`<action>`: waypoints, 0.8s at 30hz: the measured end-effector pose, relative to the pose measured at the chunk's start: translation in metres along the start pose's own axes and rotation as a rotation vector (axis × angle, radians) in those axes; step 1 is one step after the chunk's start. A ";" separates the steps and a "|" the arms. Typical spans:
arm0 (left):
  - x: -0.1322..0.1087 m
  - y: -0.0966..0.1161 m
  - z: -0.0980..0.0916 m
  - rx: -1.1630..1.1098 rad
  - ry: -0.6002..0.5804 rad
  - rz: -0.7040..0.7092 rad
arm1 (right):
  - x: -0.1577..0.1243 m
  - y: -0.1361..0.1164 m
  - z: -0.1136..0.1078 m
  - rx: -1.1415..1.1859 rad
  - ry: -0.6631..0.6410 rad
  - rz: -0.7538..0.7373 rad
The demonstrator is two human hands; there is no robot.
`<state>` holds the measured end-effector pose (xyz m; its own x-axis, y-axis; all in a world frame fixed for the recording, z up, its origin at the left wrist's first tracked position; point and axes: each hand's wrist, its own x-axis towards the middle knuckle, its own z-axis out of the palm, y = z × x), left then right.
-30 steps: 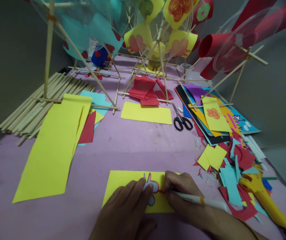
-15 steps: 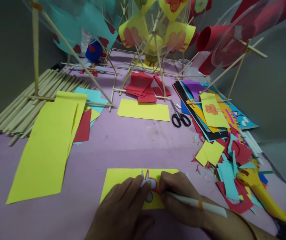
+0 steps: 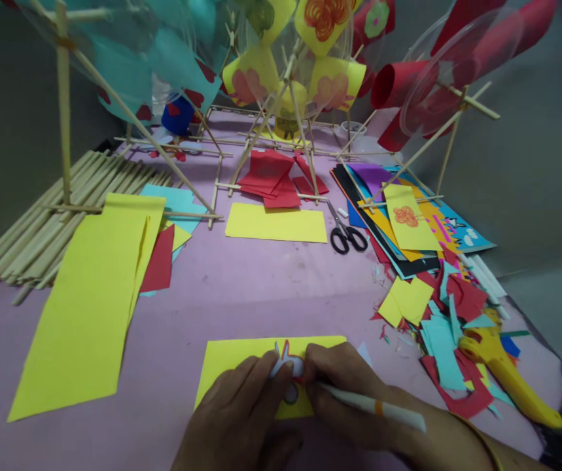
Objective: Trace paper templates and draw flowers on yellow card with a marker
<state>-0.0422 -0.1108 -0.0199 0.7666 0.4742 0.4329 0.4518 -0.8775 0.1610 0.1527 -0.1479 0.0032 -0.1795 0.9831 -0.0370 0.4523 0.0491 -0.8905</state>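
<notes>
At the bottom centre lies a yellow sheet (image 3: 226,354) with a small pale cutout (image 3: 294,366) on it, edged partly by a red line. My left hand (image 3: 241,405) rests on the sheet, its fingers spread a little and fingertips pressing the cutout down. My right hand (image 3: 344,386) grips a white marker (image 3: 383,408) with an orange band, close against the cutout's right edge. The marker's tip is hidden behind my fingers.
Black-handled scissors (image 3: 347,237) lie beyond the sheet. Paper scraps (image 3: 442,353) and a yellow glue gun (image 3: 511,379) are right, wooden sticks (image 3: 74,216) and yellow paper (image 3: 84,314) left. Stick frames (image 3: 136,121) stand behind.
My right hand and the marker have shifted slightly left and down along the cutout's edge. The view has moved a little; my left hand stays on the cutout.
</notes>
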 end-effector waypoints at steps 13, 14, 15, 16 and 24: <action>0.005 -0.009 -0.001 0.129 0.030 0.114 | 0.006 0.005 0.002 -0.009 0.000 -0.024; 0.004 -0.009 0.000 0.135 0.023 0.120 | 0.006 0.004 0.003 -0.025 -0.005 -0.005; 0.003 -0.009 0.001 0.138 0.008 0.124 | 0.007 0.003 0.003 -0.038 -0.012 0.013; 0.001 -0.010 0.002 0.139 -0.008 0.126 | 0.007 0.002 0.003 -0.049 -0.018 0.028; 0.001 -0.010 -0.001 0.097 0.011 0.118 | 0.007 0.001 0.004 -0.079 -0.021 0.083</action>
<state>-0.0460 -0.1012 -0.0204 0.8121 0.3669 0.4538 0.4012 -0.9157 0.0223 0.1482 -0.1420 -0.0003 -0.1565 0.9805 -0.1189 0.5336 -0.0174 -0.8455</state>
